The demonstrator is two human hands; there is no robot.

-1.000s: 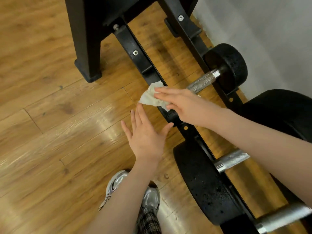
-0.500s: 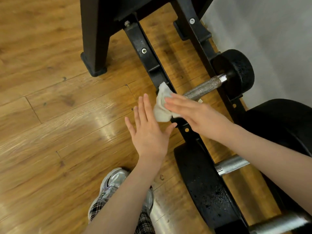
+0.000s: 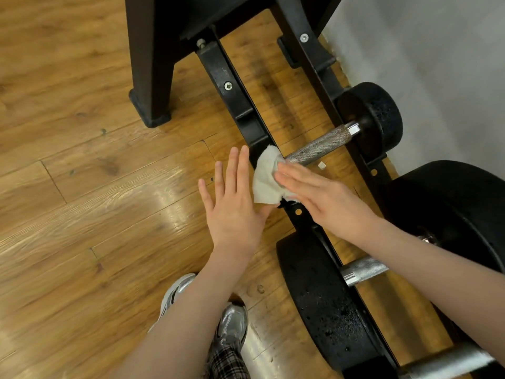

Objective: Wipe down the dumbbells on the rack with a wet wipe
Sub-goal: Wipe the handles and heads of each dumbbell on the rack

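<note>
Pressing wet wipe point(image 3: 266, 177) on small dumbbell point(image 3: 355, 132), right hand point(image 3: 325, 199) flat.

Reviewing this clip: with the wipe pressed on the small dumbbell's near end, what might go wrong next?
1. The right hand presses the wet wipe with flat fingers, not gripping; it may slip off.
2. The left hand sits close beside the wipe, likely obstructing strokes.
3. The knurled handle and far head look untouched and may get skipped.

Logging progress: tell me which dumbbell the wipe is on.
The smallest dumbbell, farthest up the rack. The right hand presses the wipe on its near head; the two bigger dumbbells go untouched.
</note>
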